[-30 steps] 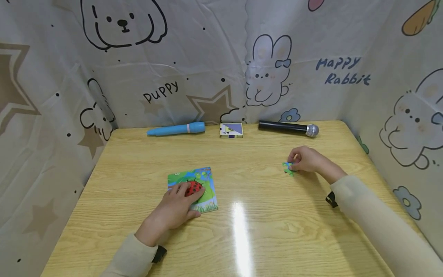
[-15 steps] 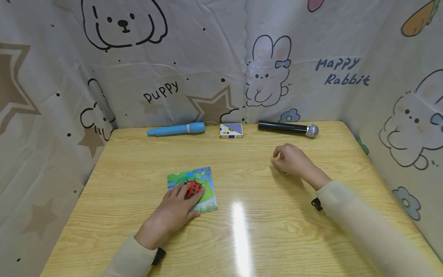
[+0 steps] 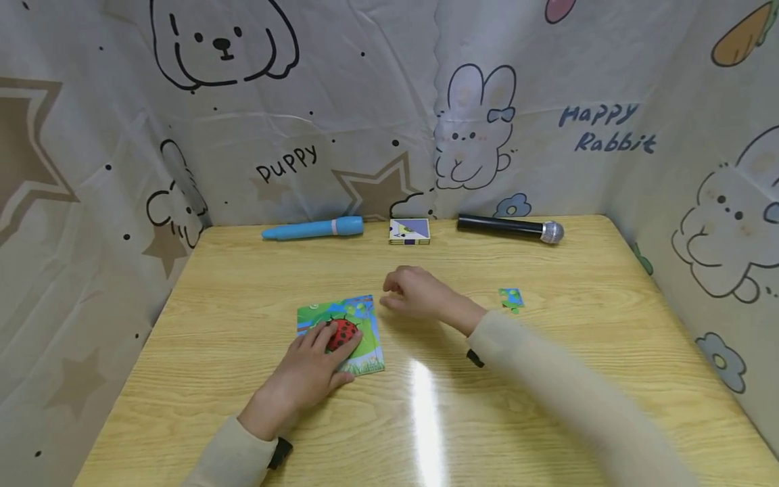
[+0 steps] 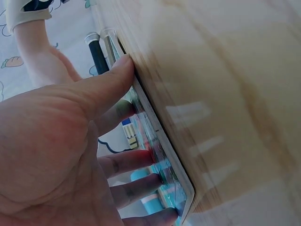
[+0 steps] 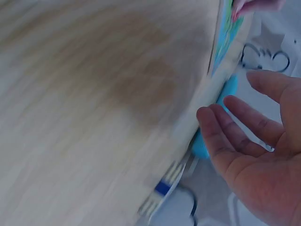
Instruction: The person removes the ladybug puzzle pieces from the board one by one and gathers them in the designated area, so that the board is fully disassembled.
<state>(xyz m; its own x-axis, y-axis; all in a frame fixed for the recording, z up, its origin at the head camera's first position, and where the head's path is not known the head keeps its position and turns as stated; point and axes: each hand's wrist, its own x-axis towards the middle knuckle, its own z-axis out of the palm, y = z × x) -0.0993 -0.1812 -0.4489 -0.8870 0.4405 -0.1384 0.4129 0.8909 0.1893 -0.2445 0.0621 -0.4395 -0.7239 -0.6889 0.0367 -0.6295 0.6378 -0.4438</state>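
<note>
A square ladybug jigsaw puzzle (image 3: 368,348) lies flat on the table, left of centre. My left hand (image 3: 315,358) rests on it with spread fingers, covering its lower left part. In the left wrist view the fingertips (image 4: 157,181) press on the puzzle's face and the thumb lies along its edge. Just right of the puzzle's upper right corner hovers my right hand (image 3: 416,294). The right wrist view shows its fingers loosely bent, with nothing between them. A small green and blue jigsaw piece (image 3: 512,298) lies on the table to the right, away from both hands.
Along the table's back edge lie a blue marker-shaped stick (image 3: 313,228), a small card box (image 3: 409,231) and a black microphone (image 3: 511,228) with a silver head. Printed cloth (image 3: 365,101) hangs behind and at both sides of the wooden table (image 3: 487,406).
My right hand has let go of the jigsaw piece at the right and moved left across the table to beside the puzzle. The left hand has stayed on the puzzle.
</note>
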